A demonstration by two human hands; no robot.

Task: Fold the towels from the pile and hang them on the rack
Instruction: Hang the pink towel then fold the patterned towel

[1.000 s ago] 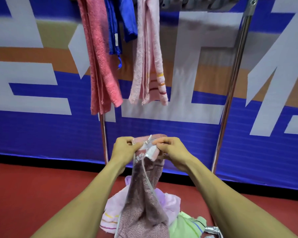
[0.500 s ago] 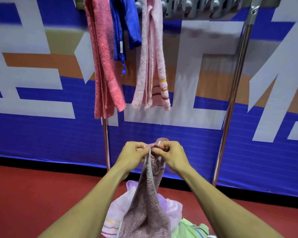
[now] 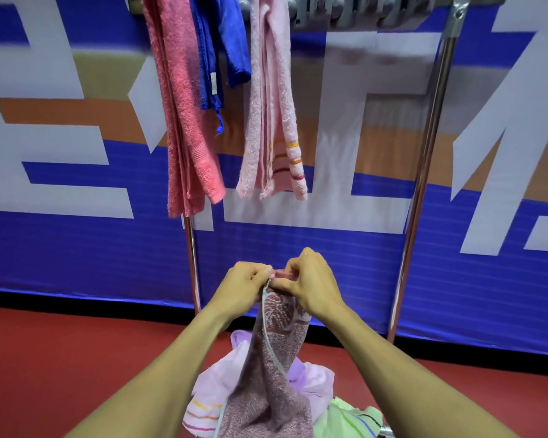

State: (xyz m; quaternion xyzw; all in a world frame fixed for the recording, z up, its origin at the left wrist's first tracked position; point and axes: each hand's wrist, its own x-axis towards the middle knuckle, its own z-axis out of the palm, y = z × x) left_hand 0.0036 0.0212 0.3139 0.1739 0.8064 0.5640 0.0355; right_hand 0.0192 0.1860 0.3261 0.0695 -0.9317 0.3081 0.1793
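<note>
A mauve-brown towel (image 3: 272, 368) with a pale edge hangs in front of me. My left hand (image 3: 244, 286) and my right hand (image 3: 310, 286) pinch its top edge close together, almost touching. Below it lies the pile: a light pink striped towel (image 3: 209, 396), a lilac one (image 3: 301, 371) and a green one (image 3: 345, 418). On the rack's top bar (image 3: 361, 14) hang a coral towel (image 3: 184, 121), a blue towel (image 3: 219, 52) and a pale pink striped towel (image 3: 272, 121).
The rack's chrome uprights stand at left (image 3: 192, 263) and right (image 3: 424, 172). A stretch of the top bar to the right of the pink towel carries grey clips. A blue, white and orange banner (image 3: 60, 241) backs the rack. The floor (image 3: 60, 358) is red.
My hands have drawn the towel's top corners together, so the fold at the top has narrowed. The view has tilted down slightly, and the hanging towels look lower in frame.
</note>
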